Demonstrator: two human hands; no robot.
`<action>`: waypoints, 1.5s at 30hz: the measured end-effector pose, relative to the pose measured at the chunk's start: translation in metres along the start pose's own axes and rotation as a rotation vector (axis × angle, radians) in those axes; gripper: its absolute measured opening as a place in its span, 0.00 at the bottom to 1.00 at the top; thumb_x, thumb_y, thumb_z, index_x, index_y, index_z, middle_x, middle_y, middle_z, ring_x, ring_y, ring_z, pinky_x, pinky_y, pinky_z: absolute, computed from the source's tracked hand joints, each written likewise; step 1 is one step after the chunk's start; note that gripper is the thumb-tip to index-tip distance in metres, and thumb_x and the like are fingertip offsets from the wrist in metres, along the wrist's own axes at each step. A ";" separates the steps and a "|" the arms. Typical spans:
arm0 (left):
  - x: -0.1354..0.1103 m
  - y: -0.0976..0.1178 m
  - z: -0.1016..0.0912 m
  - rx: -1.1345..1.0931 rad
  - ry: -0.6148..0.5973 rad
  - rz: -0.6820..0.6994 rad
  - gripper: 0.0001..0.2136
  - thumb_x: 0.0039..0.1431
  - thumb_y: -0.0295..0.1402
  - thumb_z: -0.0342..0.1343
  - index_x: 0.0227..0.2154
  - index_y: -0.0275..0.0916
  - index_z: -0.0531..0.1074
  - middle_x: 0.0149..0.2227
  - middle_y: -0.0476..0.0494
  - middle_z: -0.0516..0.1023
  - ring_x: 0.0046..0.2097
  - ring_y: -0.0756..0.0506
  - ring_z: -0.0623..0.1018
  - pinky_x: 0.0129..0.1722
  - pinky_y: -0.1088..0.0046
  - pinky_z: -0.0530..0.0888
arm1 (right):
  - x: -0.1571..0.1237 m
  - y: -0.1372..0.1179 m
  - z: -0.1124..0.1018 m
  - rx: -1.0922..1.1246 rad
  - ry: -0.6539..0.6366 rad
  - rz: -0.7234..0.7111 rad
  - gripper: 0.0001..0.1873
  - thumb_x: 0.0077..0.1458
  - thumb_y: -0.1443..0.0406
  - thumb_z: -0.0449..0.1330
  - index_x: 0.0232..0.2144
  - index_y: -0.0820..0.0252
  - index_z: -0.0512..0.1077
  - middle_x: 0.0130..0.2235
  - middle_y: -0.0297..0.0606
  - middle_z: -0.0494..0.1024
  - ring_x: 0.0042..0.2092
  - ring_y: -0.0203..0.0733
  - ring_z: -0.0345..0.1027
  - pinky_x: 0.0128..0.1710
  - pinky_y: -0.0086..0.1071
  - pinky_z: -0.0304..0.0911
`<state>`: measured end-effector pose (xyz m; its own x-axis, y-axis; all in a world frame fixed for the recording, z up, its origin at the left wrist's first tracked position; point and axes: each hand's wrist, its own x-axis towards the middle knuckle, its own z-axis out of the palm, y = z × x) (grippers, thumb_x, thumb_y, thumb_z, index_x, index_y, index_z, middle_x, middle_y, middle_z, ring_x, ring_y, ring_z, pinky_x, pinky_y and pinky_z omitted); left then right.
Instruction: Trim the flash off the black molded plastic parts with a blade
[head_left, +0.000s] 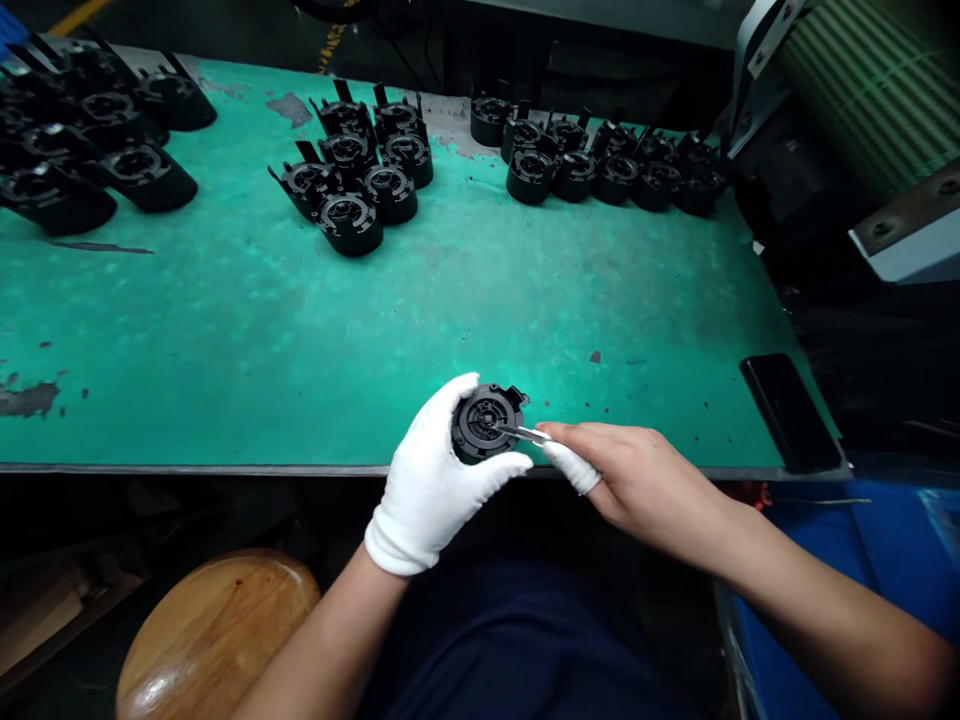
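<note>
Workbench (487, 290), green-topped and worn through in patches, spans the view; a ribbed green belt (870, 90) stands at upper right and a round wooden stool (225, 630) at lower left. Black housings stand along the bench's far side in a left group (139, 180), a middle group (349, 165) and a right group (576, 178). Below, the two hands face one another, just apart. The right hand (626, 465), angled in from the lower right, pinches a tool between extended forefinger and thumb. The left hand (431, 475), gloved in white and slanting up from below, is clamped about a part, fingers curled round its far left side, thumb stretched along the near side. A dark phone (791, 412) lies at the bench's right end. The part, a black disc (476, 410), sits at the bench's front edge, face up; whether the bench supports it cannot be told. The slim metal tool (525, 434) points to its centre. A white cover (574, 468) sheathes the right thumb.
</note>
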<state>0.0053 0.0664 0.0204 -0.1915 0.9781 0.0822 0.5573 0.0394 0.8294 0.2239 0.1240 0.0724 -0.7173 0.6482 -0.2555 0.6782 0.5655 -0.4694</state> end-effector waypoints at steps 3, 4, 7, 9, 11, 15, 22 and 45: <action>-0.002 -0.001 0.003 -0.009 0.040 0.028 0.39 0.46 0.49 0.70 0.59 0.41 0.62 0.59 0.39 0.72 0.60 0.38 0.74 0.62 0.58 0.70 | -0.002 -0.003 0.007 -0.059 0.014 0.056 0.30 0.58 0.73 0.51 0.62 0.58 0.66 0.52 0.46 0.79 0.49 0.51 0.76 0.49 0.43 0.71; -0.002 -0.001 0.004 -0.006 0.052 0.029 0.39 0.45 0.49 0.70 0.59 0.41 0.63 0.59 0.39 0.72 0.60 0.38 0.74 0.62 0.58 0.70 | -0.001 -0.004 0.008 -0.068 -0.001 0.074 0.31 0.58 0.74 0.51 0.63 0.60 0.65 0.51 0.47 0.79 0.48 0.52 0.76 0.48 0.44 0.71; -0.004 0.000 0.005 0.014 0.069 0.018 0.39 0.46 0.50 0.70 0.59 0.42 0.63 0.59 0.39 0.72 0.60 0.38 0.74 0.62 0.57 0.71 | 0.002 -0.008 0.005 0.046 -0.034 0.062 0.29 0.60 0.73 0.51 0.63 0.62 0.66 0.53 0.48 0.79 0.51 0.53 0.75 0.51 0.44 0.69; -0.004 0.001 0.007 0.026 0.077 0.011 0.40 0.46 0.50 0.69 0.59 0.42 0.62 0.60 0.38 0.71 0.60 0.37 0.74 0.61 0.57 0.71 | 0.005 -0.010 0.000 0.231 -0.066 0.021 0.25 0.62 0.71 0.51 0.59 0.57 0.70 0.54 0.43 0.79 0.53 0.49 0.74 0.53 0.40 0.67; -0.004 0.002 0.010 0.028 0.110 0.007 0.40 0.46 0.50 0.70 0.59 0.41 0.62 0.60 0.37 0.71 0.60 0.37 0.73 0.61 0.56 0.71 | 0.008 -0.013 -0.001 0.431 -0.060 0.022 0.21 0.64 0.69 0.52 0.56 0.51 0.73 0.53 0.37 0.79 0.53 0.46 0.74 0.53 0.36 0.67; -0.013 0.008 0.014 -0.005 0.190 -0.011 0.36 0.53 0.47 0.66 0.61 0.40 0.59 0.64 0.33 0.65 0.64 0.36 0.69 0.64 0.54 0.68 | 0.015 -0.021 0.021 0.712 0.142 0.103 0.19 0.65 0.65 0.52 0.57 0.53 0.70 0.54 0.38 0.78 0.53 0.45 0.72 0.53 0.36 0.66; -0.080 0.036 0.012 0.111 -0.009 -0.103 0.42 0.61 0.38 0.57 0.70 0.41 0.38 0.72 0.34 0.46 0.72 0.35 0.52 0.68 0.48 0.60 | 0.049 -0.012 0.026 0.631 0.340 0.156 0.20 0.65 0.64 0.52 0.58 0.57 0.68 0.48 0.38 0.80 0.46 0.43 0.74 0.45 0.33 0.68; 0.009 -0.001 -0.014 0.027 -0.118 0.038 0.39 0.46 0.50 0.70 0.59 0.45 0.63 0.60 0.42 0.71 0.61 0.39 0.73 0.64 0.59 0.69 | -0.009 -0.017 0.021 -0.027 -0.031 0.092 0.36 0.53 0.77 0.50 0.65 0.63 0.63 0.48 0.46 0.79 0.46 0.52 0.75 0.47 0.44 0.71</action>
<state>-0.0079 0.0723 0.0281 -0.0738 0.9962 0.0461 0.5843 0.0057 0.8115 0.2152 0.0977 0.0651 -0.6563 0.6820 -0.3229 0.7451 0.5180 -0.4201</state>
